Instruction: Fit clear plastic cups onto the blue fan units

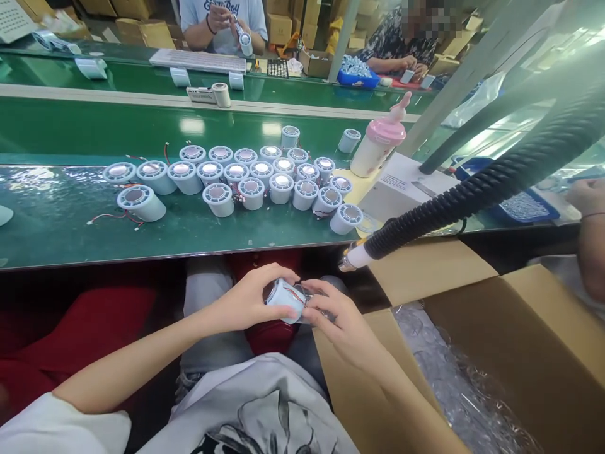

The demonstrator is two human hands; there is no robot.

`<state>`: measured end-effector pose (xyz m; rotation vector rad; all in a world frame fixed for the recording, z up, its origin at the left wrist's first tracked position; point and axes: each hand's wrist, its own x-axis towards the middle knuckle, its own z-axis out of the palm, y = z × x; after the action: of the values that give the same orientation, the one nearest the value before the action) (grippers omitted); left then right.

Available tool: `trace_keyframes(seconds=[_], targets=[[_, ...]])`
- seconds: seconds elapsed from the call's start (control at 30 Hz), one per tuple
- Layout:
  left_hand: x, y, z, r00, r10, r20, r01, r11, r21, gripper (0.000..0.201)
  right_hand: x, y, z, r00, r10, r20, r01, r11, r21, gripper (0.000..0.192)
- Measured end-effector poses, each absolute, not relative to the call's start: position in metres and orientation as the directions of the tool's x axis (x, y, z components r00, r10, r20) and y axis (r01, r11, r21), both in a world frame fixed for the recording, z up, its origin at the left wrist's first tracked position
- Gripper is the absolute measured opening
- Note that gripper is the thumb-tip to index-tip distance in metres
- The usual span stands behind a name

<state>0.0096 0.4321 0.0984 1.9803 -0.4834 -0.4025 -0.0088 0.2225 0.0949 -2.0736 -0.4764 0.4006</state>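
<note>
Below the near edge of the bench (57,246), over the person's lap, the left hand (246,302) wraps closed around a small white cylinder (283,299) with red wires at its end. The right hand (338,321) meets it from the other side, fingers curled and pinching something clear against the cylinder's end; what that piece is cannot be told. On the bench, towards its near edge and middle, stands a cluster of like cylinders (250,180), most upright, some trailing red wires. At the right end a pink-capped bottle (380,145) stands on a white box (401,186). A black ribbed hose (477,189) slants down over the near edge. An open cardboard box (496,353) sits just right of the hands
</note>
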Motion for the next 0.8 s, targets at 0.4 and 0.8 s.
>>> trace_keyframes(seconds=[0.4, 0.8], targets=[[0.009, 0.427, 0.075, 0.774, -0.632, -0.031, -0.136, -0.215, 0.967, 0.068, -0.007, 0.215, 0.091, 0.954, 0.232, -0.189, -0.169, -0.107, -0.98, 0.03], [-0.008, 0.427, 0.092, 0.748, -0.607, -0.268, 0.33, -0.009, 0.944, 0.061, -0.026, 0.199, 0.086, 0.861, 0.484, 0.157, 0.35, -0.337, -0.874, 0.039]])
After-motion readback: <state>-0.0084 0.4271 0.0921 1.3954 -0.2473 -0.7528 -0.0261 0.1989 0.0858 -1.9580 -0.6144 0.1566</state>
